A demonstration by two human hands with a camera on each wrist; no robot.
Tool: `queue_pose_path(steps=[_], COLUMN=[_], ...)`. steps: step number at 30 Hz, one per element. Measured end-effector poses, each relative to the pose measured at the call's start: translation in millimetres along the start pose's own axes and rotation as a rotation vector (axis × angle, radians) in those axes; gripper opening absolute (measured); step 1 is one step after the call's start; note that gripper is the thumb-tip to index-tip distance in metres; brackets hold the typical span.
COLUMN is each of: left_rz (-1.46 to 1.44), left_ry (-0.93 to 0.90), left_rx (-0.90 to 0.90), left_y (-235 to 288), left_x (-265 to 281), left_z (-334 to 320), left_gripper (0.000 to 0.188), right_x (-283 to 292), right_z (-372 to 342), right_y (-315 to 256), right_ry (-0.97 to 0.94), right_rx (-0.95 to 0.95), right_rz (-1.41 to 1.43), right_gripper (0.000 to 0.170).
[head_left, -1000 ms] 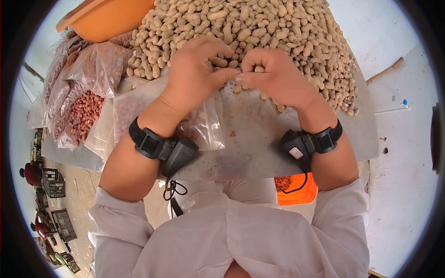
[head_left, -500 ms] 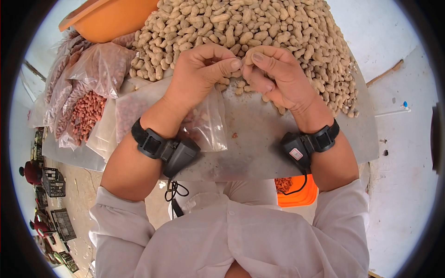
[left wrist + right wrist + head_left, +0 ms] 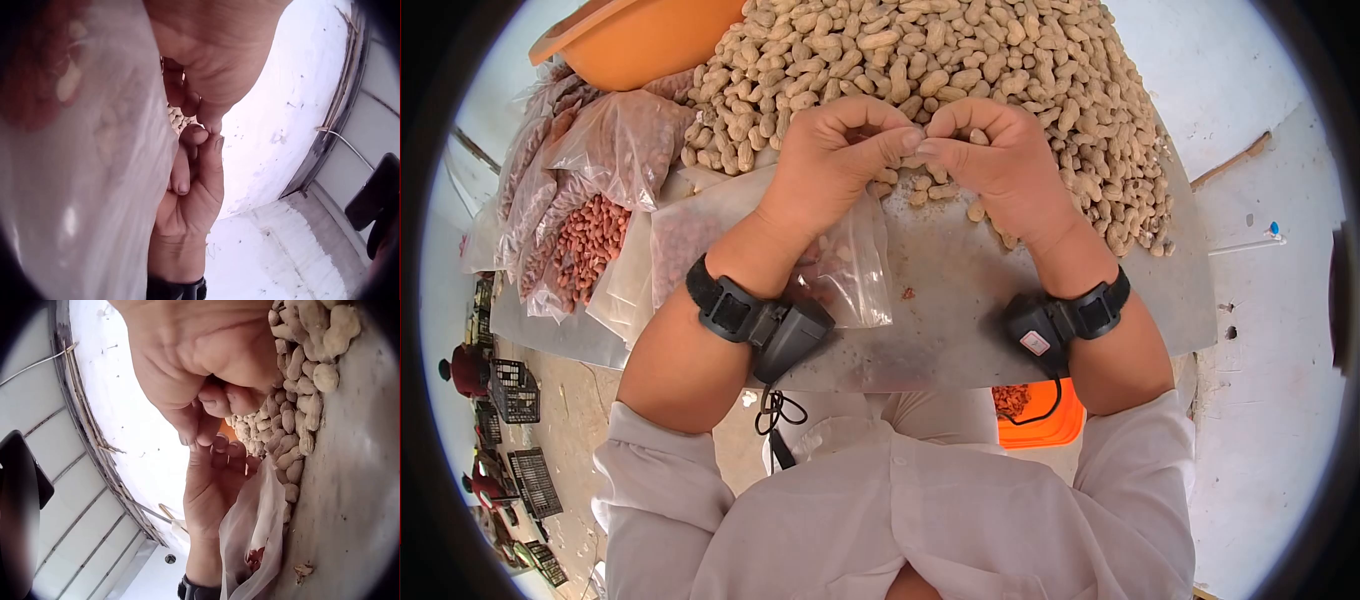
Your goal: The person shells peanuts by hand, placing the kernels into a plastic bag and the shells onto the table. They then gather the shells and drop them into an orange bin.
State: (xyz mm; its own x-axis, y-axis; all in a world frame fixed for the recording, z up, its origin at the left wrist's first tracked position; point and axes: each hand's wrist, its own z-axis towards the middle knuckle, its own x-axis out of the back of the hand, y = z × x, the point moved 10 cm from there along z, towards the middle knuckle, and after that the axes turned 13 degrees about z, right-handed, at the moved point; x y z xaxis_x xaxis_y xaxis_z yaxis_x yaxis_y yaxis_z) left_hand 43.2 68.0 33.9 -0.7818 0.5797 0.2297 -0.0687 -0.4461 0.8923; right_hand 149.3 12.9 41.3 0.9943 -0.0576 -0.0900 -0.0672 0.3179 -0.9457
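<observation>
Nearest, a clear bag (image 3: 862, 275) lay on the grey tabletop (image 3: 945, 330). Past it, a few loose peanuts (image 3: 941, 191) rested in their shells at the near foot of the peanut pile (image 3: 960, 60). Over them the left hand (image 3: 825, 160) met the right hand (image 3: 1005, 165), each thumb and curled forefinger pressed together at the tips; whether they pinched anything could not be told. Behind rose the pile, tan, dusty and ridged, most pods waisted between two lobes. Each pod would likely be light and dry, stiff but brittle, hardly slippery, best taken across the waist between thumb and forefinger
</observation>
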Motion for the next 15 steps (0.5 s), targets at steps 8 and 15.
queue_pose_path(steps=[8,15], left_rz=[0.518,-0.009], left_ry=[0.135,-0.046], left_rx=[-0.34,0.044], left_y=[28.3,-4.3], left_x=[7.2,-5.8], left_z=[-1.5,-0.9], left_gripper=[0.008,0.014], right_x=[-5.5,-6.6], right_z=[-4.9,-4.4], right_y=[-22.8,-4.9], right_ry=[0.044,-0.077], right_rx=[0.187,-0.08], right_rz=[-0.533,-0.183], right_gripper=[0.018,0.019])
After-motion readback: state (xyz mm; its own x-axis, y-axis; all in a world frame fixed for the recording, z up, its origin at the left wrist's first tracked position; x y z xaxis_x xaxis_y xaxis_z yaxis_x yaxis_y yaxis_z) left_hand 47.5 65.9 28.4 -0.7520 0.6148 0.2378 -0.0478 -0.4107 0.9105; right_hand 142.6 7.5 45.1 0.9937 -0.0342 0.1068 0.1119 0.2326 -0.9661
